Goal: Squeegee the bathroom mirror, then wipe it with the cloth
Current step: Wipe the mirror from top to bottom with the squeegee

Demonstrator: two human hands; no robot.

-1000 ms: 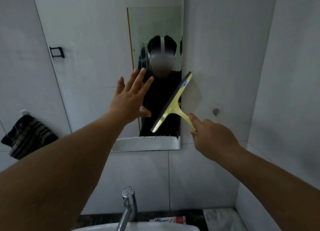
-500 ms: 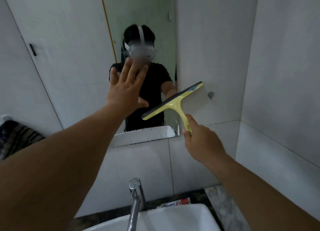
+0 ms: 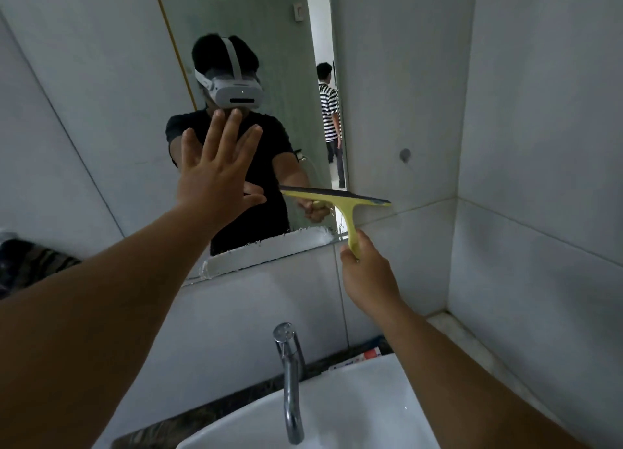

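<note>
The right hand [image 3: 365, 273] is closed round the lower end of the yellow squeegee [image 3: 340, 209] handle, thumb up along the shaft; the handle rises from the fist to a dark-edged blade that lies almost level, low on the mirror [image 3: 256, 37] and overhanging its right edge onto the white wall tiles [image 3: 404, 77]; whether the blade presses on the glass cannot be told. The left hand [image 3: 219, 175] is spread wide with fingers apart and nothing in it, raised flat toward the middle of the mirror; whether the palm touches the glass cannot be told. A white foamy band [image 3: 269, 249] runs along the bottom edge of the mirror, just below and left of the blade. At the far left edge, partly cut off, a dark striped cloth [image 3: 30, 263] hangs against the wall, well apart from both hands. Near the bottom stands a chrome tap [image 3: 290, 374] over the white basin [image 3: 354, 415]; behind the basin's right side lies a red and white tube [image 3: 357, 359] on the dark counter.
</note>
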